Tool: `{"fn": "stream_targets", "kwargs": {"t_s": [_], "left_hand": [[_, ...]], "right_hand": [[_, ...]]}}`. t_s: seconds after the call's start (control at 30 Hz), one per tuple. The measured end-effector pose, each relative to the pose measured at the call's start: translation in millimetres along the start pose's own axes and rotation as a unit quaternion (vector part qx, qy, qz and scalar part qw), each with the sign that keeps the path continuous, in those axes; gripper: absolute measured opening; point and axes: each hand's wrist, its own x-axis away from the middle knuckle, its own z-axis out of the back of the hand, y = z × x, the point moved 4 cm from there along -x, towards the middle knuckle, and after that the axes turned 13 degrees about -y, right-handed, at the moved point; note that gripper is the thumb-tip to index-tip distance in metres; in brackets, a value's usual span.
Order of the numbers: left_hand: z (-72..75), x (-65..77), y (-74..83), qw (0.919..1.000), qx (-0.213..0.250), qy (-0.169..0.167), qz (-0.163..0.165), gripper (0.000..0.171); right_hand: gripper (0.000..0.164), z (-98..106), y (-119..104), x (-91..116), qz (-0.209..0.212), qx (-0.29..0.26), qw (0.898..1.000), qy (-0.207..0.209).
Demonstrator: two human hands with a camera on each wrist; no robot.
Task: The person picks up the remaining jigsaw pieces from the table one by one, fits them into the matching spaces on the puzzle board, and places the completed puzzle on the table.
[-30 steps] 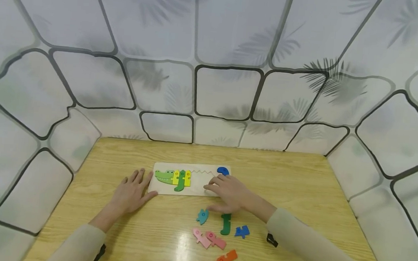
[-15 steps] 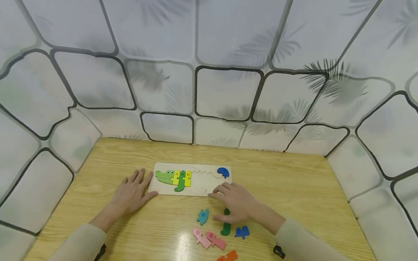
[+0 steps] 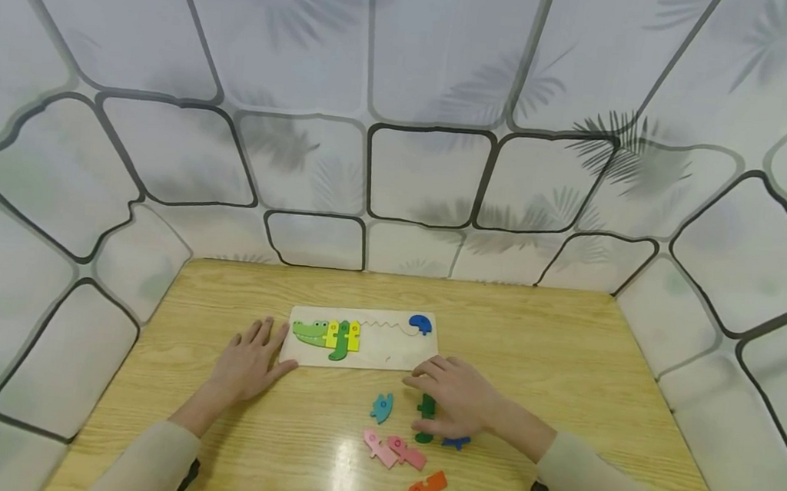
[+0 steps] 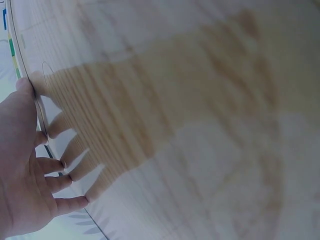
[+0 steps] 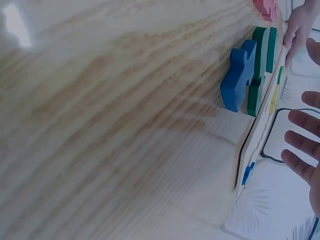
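Note:
A pale wooden puzzle board (image 3: pixel 385 349) lies on the table. Set in it on the left are a green crocodile head (image 3: pixel 308 332) and yellow and green body pieces (image 3: pixel 342 340); a blue tail piece (image 3: pixel 420 324) sits at its right end. My left hand (image 3: pixel 245 365) rests with spread fingers at the board's left edge. Fingers loosely extended, my right hand (image 3: pixel 461 399) hovers over the dark green leg piece (image 3: pixel 426 410), which it partly hides, and holds nothing. The blue piece (image 5: pixel 236 80) stands out near it in the right wrist view.
Before the board lie a teal piece (image 3: pixel 381 408), two overlapping pink pieces (image 3: pixel 408 453) and an orange piece (image 3: pixel 427 487). The wooden table (image 3: pixel 533 326) meets a stone-patterned wall (image 3: pixel 420 174) at the back and sides.
My right hand has drawn back off the board, toward me and to the right, over the dark green piece. The blue tail piece is now uncovered. The left hand stays put.

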Motion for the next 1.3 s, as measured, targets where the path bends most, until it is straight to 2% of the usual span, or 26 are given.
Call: {"fn": "stream_targets", "kwargs": {"t_s": [0.3, 0.63, 1.0, 1.3], "left_hand": [[0.1, 0.4, 0.5, 1.0000, -0.001, 0.003, 0.001, 0.081], [-2.0, -0.7, -1.5, 1.0000, -0.001, 0.004, -0.001, 0.080], [-1.9, -0.5, -0.6, 1.0000, 0.000, -0.003, 0.000, 0.081], [-0.8, -0.1, 0.2, 1.0000, 0.001, -0.002, 0.001, 0.081]], "right_hand": [[0.069, 4.0, -7.6, 15.2, -0.004, -0.019, 1.000, -0.003], [0.068, 4.9, -13.2, 29.3, 0.015, 0.002, 0.998, 0.054], [0.067, 3.0, -14.1, 45.1, 0.001, -0.025, 0.998, 0.055], [0.072, -4.6, -13.4, 56.5, -0.007, -0.011, 0.998, 0.064]]}}
